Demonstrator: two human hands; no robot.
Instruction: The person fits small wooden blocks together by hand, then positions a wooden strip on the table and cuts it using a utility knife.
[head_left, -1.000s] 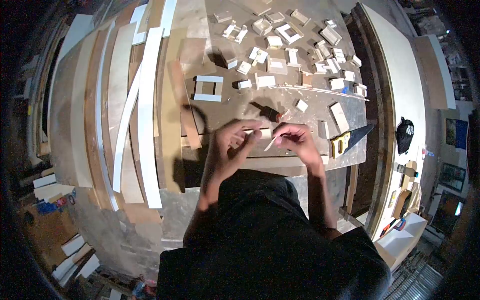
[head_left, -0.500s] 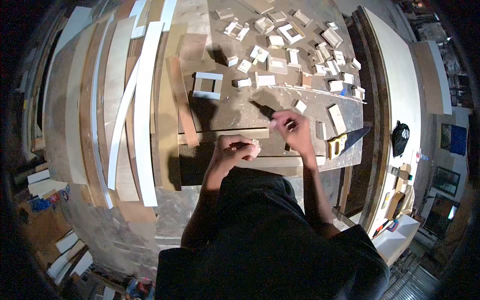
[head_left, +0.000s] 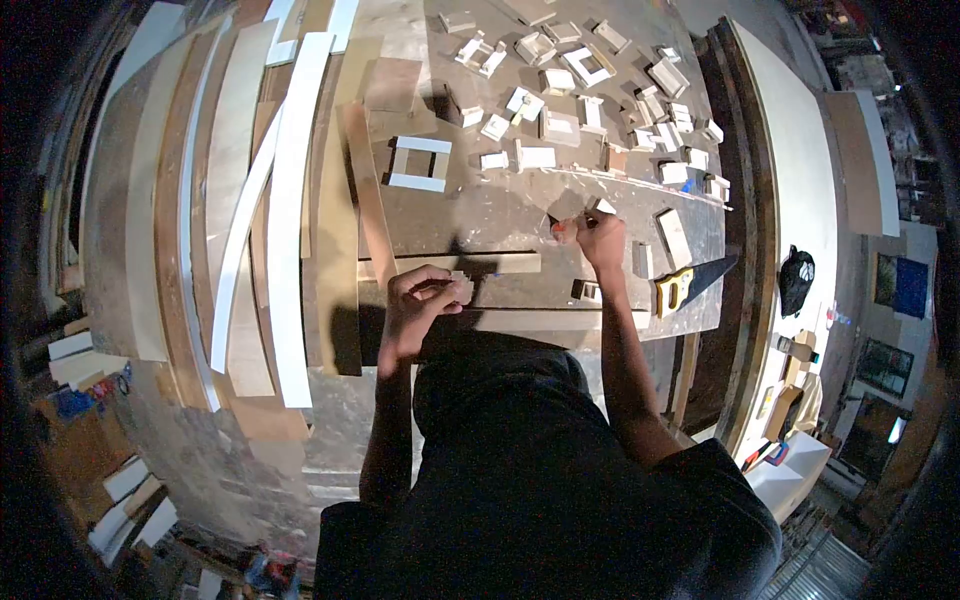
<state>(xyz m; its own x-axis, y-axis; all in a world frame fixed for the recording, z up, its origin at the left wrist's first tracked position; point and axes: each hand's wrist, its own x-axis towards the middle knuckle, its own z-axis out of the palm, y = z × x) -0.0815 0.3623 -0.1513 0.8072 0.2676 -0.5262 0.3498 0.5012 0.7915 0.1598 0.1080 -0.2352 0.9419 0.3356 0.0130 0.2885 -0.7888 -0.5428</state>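
Note:
My left hand (head_left: 415,308) is closed in a pinch on a small pale wooden piece (head_left: 461,288), held over the near edge of the worktable. Farther out to the right, my right hand (head_left: 603,245) is low over the tabletop with its fingers drawn together. A small reddish spot shows at its fingertips; what they hold is too small to make out. Just beyond that hand lies a small light block (head_left: 603,206). Nearer me, beside the right forearm, sits another small wooden piece (head_left: 586,291). A long wooden strip (head_left: 510,263) lies between the hands.
Many small wooden assemblies (head_left: 559,126) cover the table's far right. A white-and-brown frame (head_left: 419,164) stands apart from them. Long boards (head_left: 290,220) are stacked at left. A handsaw (head_left: 690,285) rests near the right edge, beside a wooden block (head_left: 673,237). Another bench (head_left: 785,170) runs along the right.
My left hand has shifted left with the small wooden piece. My right hand has moved slightly right and away from me, down nearer the tabletop. The hands are farther apart.

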